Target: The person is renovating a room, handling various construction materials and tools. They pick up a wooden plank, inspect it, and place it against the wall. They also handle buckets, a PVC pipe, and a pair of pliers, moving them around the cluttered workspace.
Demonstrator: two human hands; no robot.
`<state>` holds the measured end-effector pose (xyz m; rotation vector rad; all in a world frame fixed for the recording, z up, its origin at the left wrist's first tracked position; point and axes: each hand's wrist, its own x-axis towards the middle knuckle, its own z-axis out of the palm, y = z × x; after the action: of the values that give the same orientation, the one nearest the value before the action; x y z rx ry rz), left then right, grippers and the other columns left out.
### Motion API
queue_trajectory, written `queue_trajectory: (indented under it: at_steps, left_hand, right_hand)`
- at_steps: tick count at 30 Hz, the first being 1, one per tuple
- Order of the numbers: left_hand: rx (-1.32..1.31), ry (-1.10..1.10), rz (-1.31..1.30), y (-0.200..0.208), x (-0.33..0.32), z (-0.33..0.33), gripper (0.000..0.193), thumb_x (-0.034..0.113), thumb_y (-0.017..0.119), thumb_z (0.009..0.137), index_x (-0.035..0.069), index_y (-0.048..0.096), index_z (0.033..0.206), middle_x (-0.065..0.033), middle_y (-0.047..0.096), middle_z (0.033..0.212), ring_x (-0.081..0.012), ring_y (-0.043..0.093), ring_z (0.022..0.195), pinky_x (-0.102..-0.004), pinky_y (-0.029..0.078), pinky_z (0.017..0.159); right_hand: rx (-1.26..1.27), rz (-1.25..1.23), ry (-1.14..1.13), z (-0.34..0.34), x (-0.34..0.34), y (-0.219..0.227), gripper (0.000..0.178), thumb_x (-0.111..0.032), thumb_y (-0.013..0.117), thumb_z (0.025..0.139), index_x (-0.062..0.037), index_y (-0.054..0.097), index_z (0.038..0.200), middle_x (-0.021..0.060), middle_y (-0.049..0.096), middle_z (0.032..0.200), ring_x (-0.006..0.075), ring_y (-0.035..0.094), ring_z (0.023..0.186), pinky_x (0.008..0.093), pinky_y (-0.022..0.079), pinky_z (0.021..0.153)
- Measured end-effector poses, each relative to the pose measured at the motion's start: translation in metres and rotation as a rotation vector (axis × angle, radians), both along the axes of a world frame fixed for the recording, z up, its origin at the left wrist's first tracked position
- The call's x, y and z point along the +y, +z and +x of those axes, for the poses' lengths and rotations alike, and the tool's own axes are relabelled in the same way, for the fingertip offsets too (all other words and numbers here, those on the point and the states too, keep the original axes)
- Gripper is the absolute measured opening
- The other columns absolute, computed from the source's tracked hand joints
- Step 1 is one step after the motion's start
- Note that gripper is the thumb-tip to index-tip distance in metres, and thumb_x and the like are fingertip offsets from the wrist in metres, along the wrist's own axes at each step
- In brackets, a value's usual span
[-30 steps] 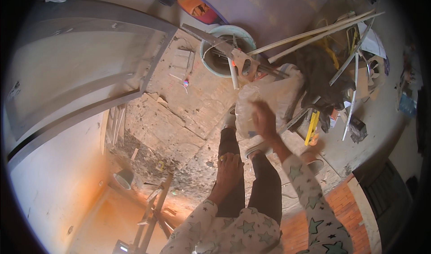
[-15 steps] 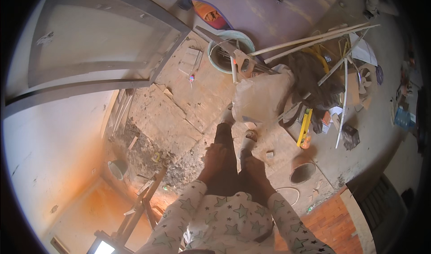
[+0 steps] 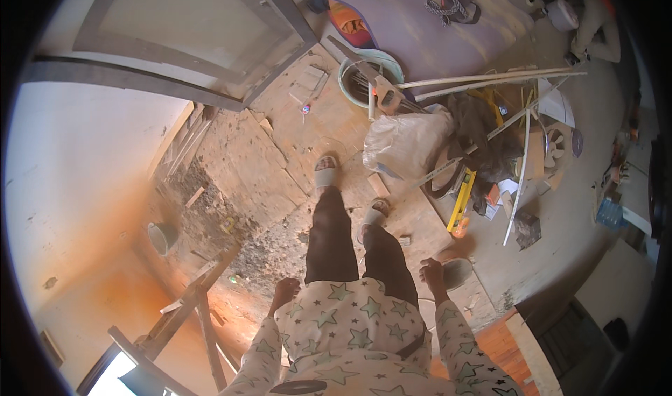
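Note:
My left hand hangs beside my left hip with its fingers loosely curled, and I see nothing in it. On the other side, my right hand is held out from my thigh, its fingers bent inward and no object showing. Nearest to it is a round grey bucket-like container on the floor, partly behind the hand; whether they touch is unclear, though the hand seems above it. My sandalled feet stand apart on a dusty floor. Ahead lies a pale plastic sack, next to a handsaw resting across a light-green bucket.
A yellow spirit level, white strips and a fan lie in clutter to the right. Rubble covers the floor at left, near a wooden frame and another bucket. A purple sheet spreads ahead.
Both hands have moved from in front of my legs back toward my hips and apart. My feet have stepped, the left now farther forward, and the view has shifted.

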<state>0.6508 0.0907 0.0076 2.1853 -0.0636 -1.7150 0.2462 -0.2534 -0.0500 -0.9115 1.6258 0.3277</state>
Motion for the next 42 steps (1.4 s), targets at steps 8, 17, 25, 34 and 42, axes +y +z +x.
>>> queue_trajectory:
  at_steps: [8,17,25,34,42]
  left_hand:
    - [-0.065,0.559,-0.027,-0.004,-0.020,0.072,0.029,0.021,0.061,0.098,0.001,0.066,0.117,-0.0081,0.072,0.092,-0.0166,0.070,0.080,-0.0308,0.055,0.067]
    - [-0.094,0.644,-0.099,0.017,-0.009,0.202,0.035,0.024,0.061,0.099,0.000,0.063,0.125,-0.0098,0.072,0.101,-0.0174,0.069,0.092,-0.0319,0.055,0.078]
    - [-0.137,0.668,-0.088,0.037,-0.035,0.264,0.041,0.026,0.061,0.099,-0.003,0.062,0.128,-0.0121,0.072,0.105,-0.0204,0.069,0.094,-0.0337,0.055,0.081]
    - [-0.163,0.689,-0.249,0.079,-0.175,0.280,0.044,0.029,0.065,0.099,-0.004,0.060,0.129,-0.0131,0.071,0.109,-0.0211,0.068,0.102,-0.0345,0.055,0.087]
    - [-0.033,0.705,-0.281,0.026,-0.277,0.264,0.039,0.021,0.068,0.099,-0.004,0.061,0.128,-0.0116,0.071,0.109,-0.0160,0.065,0.104,-0.0290,0.051,0.092]
  right_hand:
    - [-0.106,-0.014,0.115,0.103,-0.034,0.001,0.028,-0.006,0.052,0.090,-0.0006,0.068,0.113,0.0102,0.068,0.074,0.0166,0.064,0.055,0.0296,0.051,0.046]
    - [-0.179,-0.362,0.496,0.351,-0.105,-0.015,0.025,-0.013,0.059,0.084,-0.0035,0.073,0.103,0.0167,0.070,0.076,0.0270,0.070,0.066,0.0388,0.055,0.064]
    - [-0.382,-0.701,0.948,0.511,-0.156,-0.071,0.030,-0.012,0.058,0.082,-0.0085,0.072,0.108,0.0227,0.071,0.090,0.0411,0.069,0.088,0.0495,0.054,0.083]
    - [-0.440,-0.690,1.027,0.597,-0.210,-0.107,0.022,-0.011,0.059,0.083,-0.0116,0.073,0.100,0.0193,0.072,0.092,0.0404,0.069,0.090,0.0495,0.054,0.081]
    - [-0.337,-0.659,1.177,0.619,-0.248,-0.177,0.026,-0.012,0.059,0.085,-0.0030,0.068,0.107,0.0216,0.071,0.101,0.0390,0.068,0.098,0.0454,0.053,0.088]
